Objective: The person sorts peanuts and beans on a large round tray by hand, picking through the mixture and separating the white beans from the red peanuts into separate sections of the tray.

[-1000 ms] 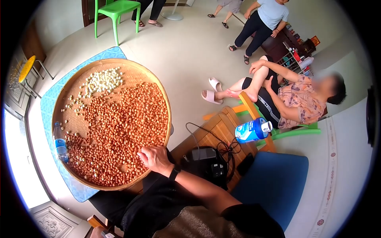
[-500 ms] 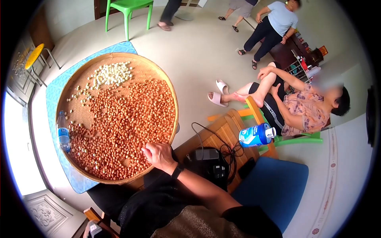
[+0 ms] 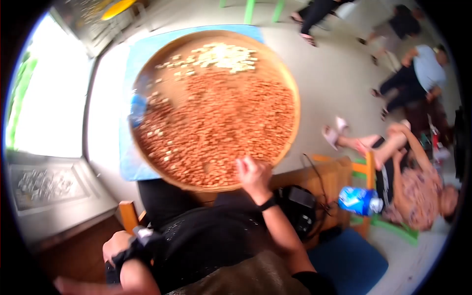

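A wide round woven bamboo tray (image 3: pixel 293 125) holds many reddish-brown round seeds (image 3: pixel 231 118) that look like lotus seeds. Whitish, peeled-looking ones (image 3: pixel 226 56) form a pile at its far side. Over the tray's near right edge is my right hand (image 3: pixel 254 177), with fingers closed and pinched; motion blur hides what they hold, if anything. My left hand (image 3: pixel 117 246) is low at the left, beside a wooden chair part (image 3: pixel 129 217), a black band at its wrist. Its fingers are turned down and mostly hidden. A blurred plastic bottle (image 3: pixel 137 105) stands at the tray's left rim.
The tray rests on a blue-topped table (image 3: pixel 129 157). To the right are a blue bottle (image 3: pixel 356 200), a black bag (image 3: pixel 295 206), cables and a blue seat (image 3: pixel 349 260). A seated person (image 3: pixel 423 191) is beyond, with others standing farther back. A skin-toned blur (image 3: pixel 83 287) shows at bottom left.
The view has swung left and down, so the tray appears farther right and higher. My left hand has come into view. My right hand stays at the tray's near right edge, fingers closed.
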`<move>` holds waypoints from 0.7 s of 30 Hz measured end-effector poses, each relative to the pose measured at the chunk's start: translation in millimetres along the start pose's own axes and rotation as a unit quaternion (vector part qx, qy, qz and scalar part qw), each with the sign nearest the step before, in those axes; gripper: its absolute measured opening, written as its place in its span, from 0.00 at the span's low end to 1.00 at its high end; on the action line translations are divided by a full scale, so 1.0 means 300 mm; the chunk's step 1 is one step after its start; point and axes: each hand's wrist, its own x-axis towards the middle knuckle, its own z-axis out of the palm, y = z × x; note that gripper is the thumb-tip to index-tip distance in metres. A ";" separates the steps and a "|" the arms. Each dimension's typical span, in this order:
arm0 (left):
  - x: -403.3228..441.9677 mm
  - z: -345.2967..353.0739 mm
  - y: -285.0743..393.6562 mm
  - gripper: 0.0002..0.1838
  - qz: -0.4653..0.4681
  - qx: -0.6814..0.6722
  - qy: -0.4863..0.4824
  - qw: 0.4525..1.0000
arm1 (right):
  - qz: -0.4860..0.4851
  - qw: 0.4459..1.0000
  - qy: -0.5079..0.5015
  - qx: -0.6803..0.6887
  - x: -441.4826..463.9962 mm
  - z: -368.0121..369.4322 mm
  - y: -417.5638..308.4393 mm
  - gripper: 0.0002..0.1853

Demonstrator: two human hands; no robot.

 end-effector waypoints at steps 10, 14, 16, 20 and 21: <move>-0.420 -0.206 -0.529 0.02 -0.429 0.335 -0.299 0.784 | -0.042 0.999 0.007 -0.005 0.012 0.003 0.012 0.12; -0.452 -0.210 -0.517 0.03 -0.427 0.348 -0.382 0.742 | -0.042 0.999 0.007 -0.012 0.011 -0.006 0.008 0.12; -0.451 -0.200 -0.503 0.04 -0.447 0.346 -0.432 0.703 | -0.037 0.999 0.003 -0.012 0.013 0.001 0.010 0.12; -0.491 -0.200 -0.495 0.04 -0.467 0.345 -0.433 0.689 | -0.039 0.999 0.001 -0.015 0.018 -0.011 -0.005 0.12; -0.499 -0.201 -0.492 0.05 -0.466 0.347 -0.428 0.692 | -0.040 0.999 0.004 -0.013 0.018 -0.011 -0.006 0.12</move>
